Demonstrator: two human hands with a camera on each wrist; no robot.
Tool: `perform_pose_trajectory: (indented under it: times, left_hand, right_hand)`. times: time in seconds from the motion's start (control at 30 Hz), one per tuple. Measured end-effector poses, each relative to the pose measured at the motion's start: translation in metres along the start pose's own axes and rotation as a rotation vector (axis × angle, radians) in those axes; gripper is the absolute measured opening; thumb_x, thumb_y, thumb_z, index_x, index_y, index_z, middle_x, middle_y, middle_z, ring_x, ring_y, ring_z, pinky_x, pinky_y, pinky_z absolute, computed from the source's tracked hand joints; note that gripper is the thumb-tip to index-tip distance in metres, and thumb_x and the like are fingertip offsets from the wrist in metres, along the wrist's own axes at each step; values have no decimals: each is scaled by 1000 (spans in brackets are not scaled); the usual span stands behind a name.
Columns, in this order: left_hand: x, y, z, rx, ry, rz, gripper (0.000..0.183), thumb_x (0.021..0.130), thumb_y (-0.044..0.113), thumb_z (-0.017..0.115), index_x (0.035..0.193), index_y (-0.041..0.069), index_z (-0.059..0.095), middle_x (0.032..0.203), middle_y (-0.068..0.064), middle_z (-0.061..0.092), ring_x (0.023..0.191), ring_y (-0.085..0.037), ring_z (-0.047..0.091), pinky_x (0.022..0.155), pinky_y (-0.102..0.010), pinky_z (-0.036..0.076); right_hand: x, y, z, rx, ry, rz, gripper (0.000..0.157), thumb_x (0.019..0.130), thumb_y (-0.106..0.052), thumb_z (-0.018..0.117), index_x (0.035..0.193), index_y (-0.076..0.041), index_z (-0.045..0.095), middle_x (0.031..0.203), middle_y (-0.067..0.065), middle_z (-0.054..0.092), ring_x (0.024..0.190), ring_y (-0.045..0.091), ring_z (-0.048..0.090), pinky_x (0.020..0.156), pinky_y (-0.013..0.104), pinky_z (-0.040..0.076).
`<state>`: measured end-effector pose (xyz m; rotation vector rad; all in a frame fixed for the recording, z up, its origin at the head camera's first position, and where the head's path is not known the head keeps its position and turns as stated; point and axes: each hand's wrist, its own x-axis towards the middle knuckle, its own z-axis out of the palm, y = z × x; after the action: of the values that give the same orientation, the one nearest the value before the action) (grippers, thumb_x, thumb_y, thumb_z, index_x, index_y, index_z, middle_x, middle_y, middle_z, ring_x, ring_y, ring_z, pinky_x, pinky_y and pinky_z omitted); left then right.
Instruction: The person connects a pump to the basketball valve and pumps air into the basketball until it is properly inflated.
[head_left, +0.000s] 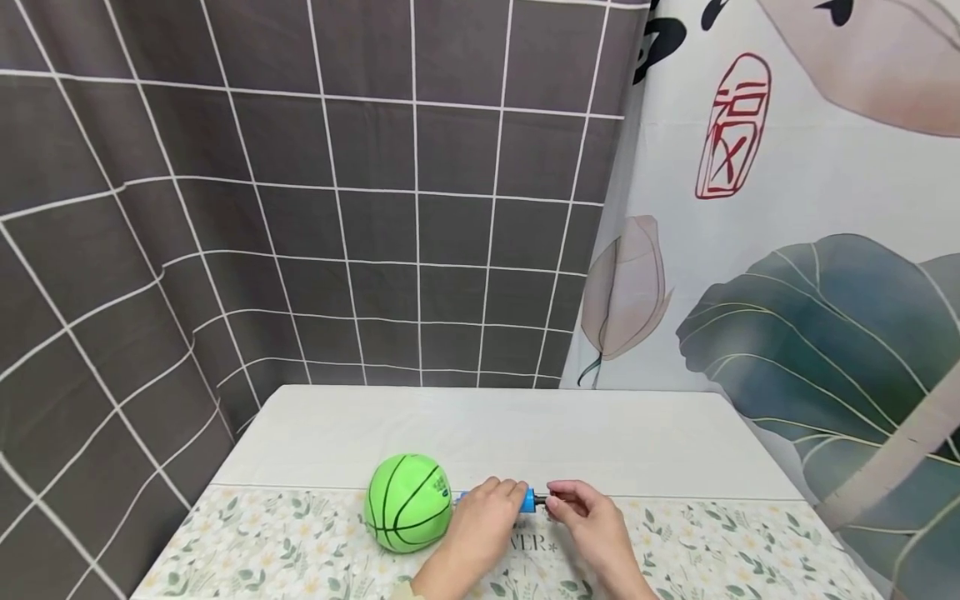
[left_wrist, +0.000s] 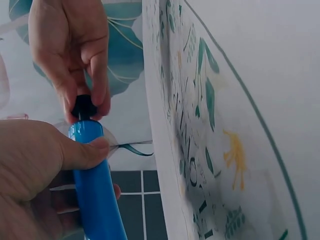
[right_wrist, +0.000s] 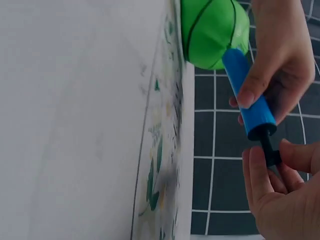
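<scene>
My left hand (head_left: 486, 521) grips the blue barrel of a small hand pump (left_wrist: 95, 185), with the thumb lying across it. The thumb and fingers of my right hand (head_left: 592, 521) pinch the black handle (right_wrist: 272, 158) at the pump's right end. In the right wrist view a short length of dark rod shows between barrel and handle. A green ball (head_left: 407, 504) with black basketball lines sits just left of my left hand. The barrel's far end points at the ball and meets its outline in the right wrist view.
The white table (head_left: 480, 433) has a floral cloth (head_left: 285, 533) over its near part, with printed lettering under the pump. Behind stands a dark curtain (head_left: 375, 225) with a white grid. To the right hangs a white cloth (head_left: 675, 358) printed with large leaves.
</scene>
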<state>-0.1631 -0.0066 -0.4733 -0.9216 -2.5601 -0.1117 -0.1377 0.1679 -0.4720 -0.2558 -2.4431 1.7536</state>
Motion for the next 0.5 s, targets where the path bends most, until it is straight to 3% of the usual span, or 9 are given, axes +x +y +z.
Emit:
perform_pose_trajectory:
  times: [0.17,0.37,0.5]
  left_hand:
    - [0,-2,1,-23,10,-13,36,85,16,79,120,15,71,109,4,73,96,-11,67,80,-24,58]
    - [-2,-6,1,-45,-5,-40,41,84,18,81,122,13,70,113,2,72,101,-13,67,85,-25,58]
    - [-2,-7,0,-54,-7,-38,39,84,15,80,122,12,70,111,2,72,101,-13,67,85,-24,58]
  right_hand:
    - [3,0,-13,17,-6,36,26,94,-8,70,118,2,69,98,7,73,89,21,72,77,33,61]
    - [10,6,-45,-16,56,128,32,96,-12,70,125,-1,67,106,7,74,94,20,73,83,33,61]
    - [13,9,-65,9,64,163,36,98,-14,67,130,2,63,112,10,72,100,26,73,86,35,61]
